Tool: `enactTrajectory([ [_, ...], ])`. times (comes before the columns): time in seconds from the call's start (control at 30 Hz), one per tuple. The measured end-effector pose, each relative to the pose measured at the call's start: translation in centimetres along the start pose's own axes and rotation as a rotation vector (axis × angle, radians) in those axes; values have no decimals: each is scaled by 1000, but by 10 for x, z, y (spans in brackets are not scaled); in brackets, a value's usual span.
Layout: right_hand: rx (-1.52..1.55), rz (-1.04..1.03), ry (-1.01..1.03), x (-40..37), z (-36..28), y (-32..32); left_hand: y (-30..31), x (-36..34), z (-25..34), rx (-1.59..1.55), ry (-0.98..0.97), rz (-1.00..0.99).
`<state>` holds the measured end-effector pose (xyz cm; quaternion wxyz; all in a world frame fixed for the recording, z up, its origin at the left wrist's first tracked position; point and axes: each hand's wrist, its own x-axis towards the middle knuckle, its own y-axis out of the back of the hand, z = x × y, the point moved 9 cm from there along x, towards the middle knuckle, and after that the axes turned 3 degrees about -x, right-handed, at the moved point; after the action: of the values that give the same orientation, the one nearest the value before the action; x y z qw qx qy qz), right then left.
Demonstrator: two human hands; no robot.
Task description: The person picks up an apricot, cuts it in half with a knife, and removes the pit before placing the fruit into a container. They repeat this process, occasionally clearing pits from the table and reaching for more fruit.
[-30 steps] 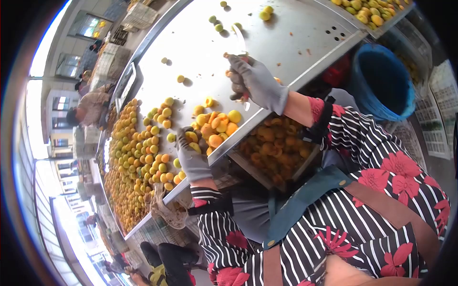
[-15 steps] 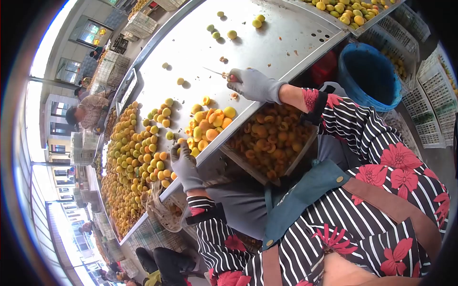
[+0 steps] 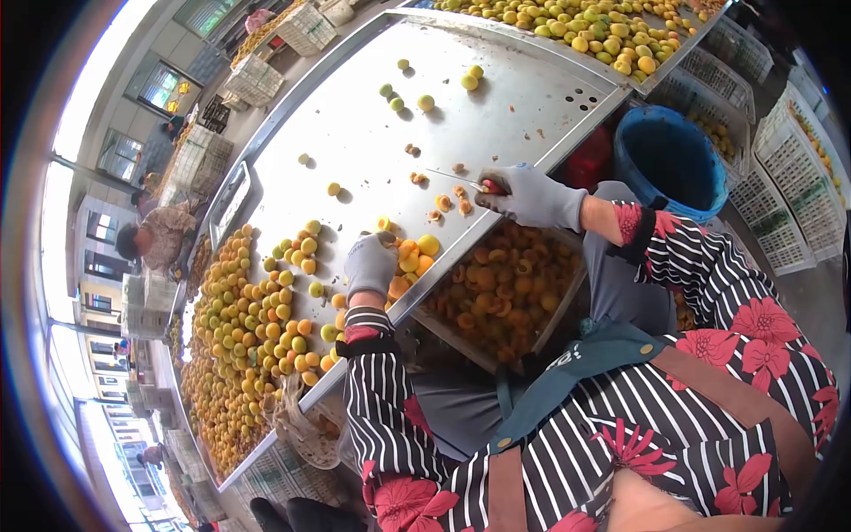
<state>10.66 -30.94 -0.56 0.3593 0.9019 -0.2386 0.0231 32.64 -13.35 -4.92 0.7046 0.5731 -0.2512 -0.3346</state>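
Observation:
My right hand [image 3: 536,197], in a grey glove, is closed round the red handle of a small knife [image 3: 454,176]. The blade points left over the metal table. Cut apricot pieces [image 3: 444,203] lie just below the blade. My left hand [image 3: 370,266], also gloved, is over a small heap of orange apricots [image 3: 417,255] by the table's near edge. Its fingers curl down with dark fingertips, and whatever is under them is hidden. One apricot [image 3: 384,222] sits just past those fingertips. A crate of apricot halves [image 3: 510,275] stands below the edge, between my hands.
A large spread of whole apricots [image 3: 257,310] covers the table's left part. A few loose ones [image 3: 425,103] lie further up the metal table [image 3: 355,106]. At right stand a blue bucket [image 3: 669,164] and white crates [image 3: 798,177]. A person [image 3: 164,235] works across the table.
My left hand has moved right, from the edge of the large spread onto the small heap. My right hand with the knife has come nearer the table edge. More cut pieces now show beside it.

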Motion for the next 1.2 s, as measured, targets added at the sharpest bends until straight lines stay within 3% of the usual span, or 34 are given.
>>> enactTrajectory([
  [0.1,89,-62,-103,-7,23,-5,-12,1,-2,-206,-16,-124],
  [0.23,123,-52,-138,-4,35,-10,-6,-20,1,-162,-202,-43],
  [0.3,162,-20,-126,-5,43,-12,5,-23,-40,-453,39,54],
  [0.37,196,4,-105,-7,45,-14,28,-26,-64,-497,99,227],
  [0.43,383,75,-72,-8,41,-9,33,-22,-67,-377,148,182],
  [0.5,418,45,-119,-3,46,-14,35,-13,-43,-118,-39,221],
  [0.57,364,13,-222,-5,44,-9,23,-6,-25,1,-76,184],
  [0.63,394,42,-191,-3,47,-13,-3,1,-15,265,5,-55],
  [0.8,328,24,-148,-2,38,-12,-21,13,-10,445,-80,-139],
  [0.93,313,3,-167,-2,37,-13,-12,14,20,12,-71,-30],
  [1.0,374,58,-136,-1,33,-12,-27,29,18,-331,-175,93],
  [1.03,389,38,-185,-2,28,-9,-23,28,20,-414,44,-7],
  [1.1,459,56,-207,-2,35,-15,-11,28,21,-577,108,-8],
  [1.13,458,47,-198,-3,38,-18,-12,27,13,-579,116,2],
  [1.2,380,68,-174,-2,42,-15,12,24,12,-154,-33,260],
])
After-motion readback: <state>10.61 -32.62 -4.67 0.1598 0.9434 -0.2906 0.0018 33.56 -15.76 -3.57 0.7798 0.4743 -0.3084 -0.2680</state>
